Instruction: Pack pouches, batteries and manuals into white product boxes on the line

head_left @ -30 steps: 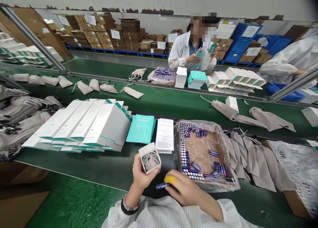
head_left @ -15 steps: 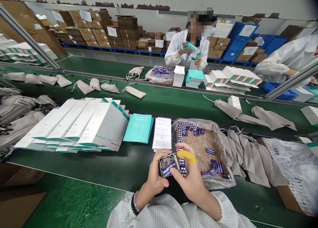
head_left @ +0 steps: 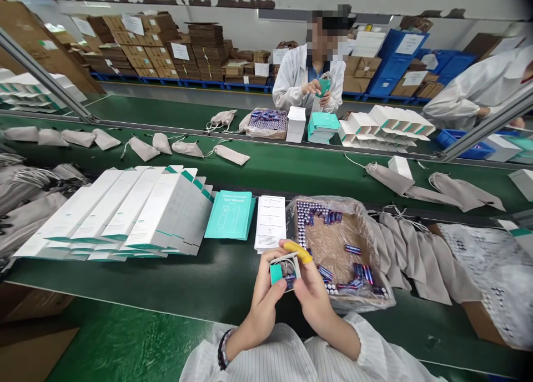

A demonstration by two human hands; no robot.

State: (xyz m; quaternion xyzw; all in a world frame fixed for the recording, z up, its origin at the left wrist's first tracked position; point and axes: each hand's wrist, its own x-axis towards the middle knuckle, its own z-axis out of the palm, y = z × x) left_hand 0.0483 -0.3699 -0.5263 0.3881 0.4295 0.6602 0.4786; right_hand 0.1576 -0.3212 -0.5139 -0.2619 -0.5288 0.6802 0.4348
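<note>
Both hands hold a small white box with a teal inner flap [head_left: 276, 274] just in front of my body, its open end facing up. My left hand [head_left: 265, 287] is closed around the left side, its thumb near the opening. My right hand [head_left: 311, 287] grips the right side, with a yellow finger cover [head_left: 298, 252] on one finger lying along the far rim. Inside the box show a grey pouch with pale cord [head_left: 287, 266] and blue-purple batteries [head_left: 290, 280], partly hidden by the thumbs. Right beside my right hand is a plastic-lined battery tray [head_left: 328, 243] with loose and standing batteries.
White boxes [head_left: 154, 210] are stacked at left, beside teal user manuals [head_left: 228, 215] and printed sheets [head_left: 270, 222]. Grey pouches [head_left: 420, 260] lie right of the tray. More pouches [head_left: 231, 155] rest on the green belt [head_left: 283, 171]. A co-worker [head_left: 308, 76] handles a teal item opposite.
The batteries under my right thumb have gone deeper into the box, and its teal flap now shows. Pouches on the belt have shifted slightly right. The co-worker's hands have come together.
</note>
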